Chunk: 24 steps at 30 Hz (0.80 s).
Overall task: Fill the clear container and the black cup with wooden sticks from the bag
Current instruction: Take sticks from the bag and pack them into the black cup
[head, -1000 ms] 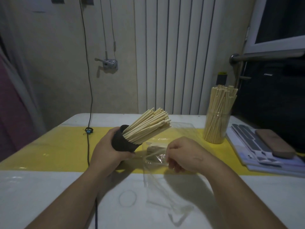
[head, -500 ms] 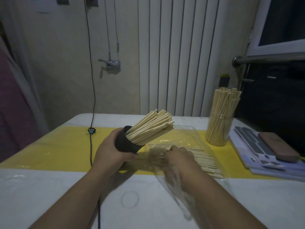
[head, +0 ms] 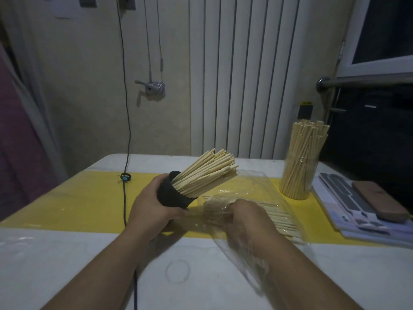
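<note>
Hands: two. There is one black cup (head: 172, 196), one clear container (head: 299, 175) and one see-through bag (head: 257, 186). The wooden sticks (head: 205, 173) are too many to count. The left hand (head: 154, 206) wraps its fingers round the black cup and holds it tipped to the right, full of sticks. The right hand (head: 248, 220) is inside the bag, on the sticks there; whether its fingers hold any cannot be told. The clear container stands upright on the table (head: 67, 253), far right, packed with sticks.

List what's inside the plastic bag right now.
Inside the bag: loose wooden sticks and the right hand. Crinkled film hides its fingertips, so any grip is unclear.
</note>
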Available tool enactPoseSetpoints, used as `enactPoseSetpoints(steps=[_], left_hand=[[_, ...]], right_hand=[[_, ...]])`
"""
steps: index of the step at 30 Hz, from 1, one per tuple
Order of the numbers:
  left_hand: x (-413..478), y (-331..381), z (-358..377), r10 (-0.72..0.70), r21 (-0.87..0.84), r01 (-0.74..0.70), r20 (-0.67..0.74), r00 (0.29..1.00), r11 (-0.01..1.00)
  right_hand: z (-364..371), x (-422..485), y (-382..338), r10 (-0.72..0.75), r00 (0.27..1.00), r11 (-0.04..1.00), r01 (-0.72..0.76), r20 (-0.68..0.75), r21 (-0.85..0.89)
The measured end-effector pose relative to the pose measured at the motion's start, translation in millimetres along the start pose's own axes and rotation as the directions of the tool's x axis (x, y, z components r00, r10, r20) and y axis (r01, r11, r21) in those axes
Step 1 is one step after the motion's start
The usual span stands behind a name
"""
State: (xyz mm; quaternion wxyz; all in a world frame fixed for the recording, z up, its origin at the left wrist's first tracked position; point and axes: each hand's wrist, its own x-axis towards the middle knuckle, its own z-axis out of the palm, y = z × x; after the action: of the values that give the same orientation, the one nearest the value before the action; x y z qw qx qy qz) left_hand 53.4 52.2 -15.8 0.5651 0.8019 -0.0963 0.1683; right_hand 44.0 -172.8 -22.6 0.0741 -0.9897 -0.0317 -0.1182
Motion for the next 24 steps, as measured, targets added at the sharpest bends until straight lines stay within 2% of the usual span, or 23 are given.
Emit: enactPoseSetpoints(steps=[24], left_hand=[[0, -1, -1, -0.004, 0.003, 0.004, 0.012, 1.0, 1.0]], right_hand=[[11, 6, 5, -0.045, 0.998, 0.998, 0.047, 0.036, -0.048]])
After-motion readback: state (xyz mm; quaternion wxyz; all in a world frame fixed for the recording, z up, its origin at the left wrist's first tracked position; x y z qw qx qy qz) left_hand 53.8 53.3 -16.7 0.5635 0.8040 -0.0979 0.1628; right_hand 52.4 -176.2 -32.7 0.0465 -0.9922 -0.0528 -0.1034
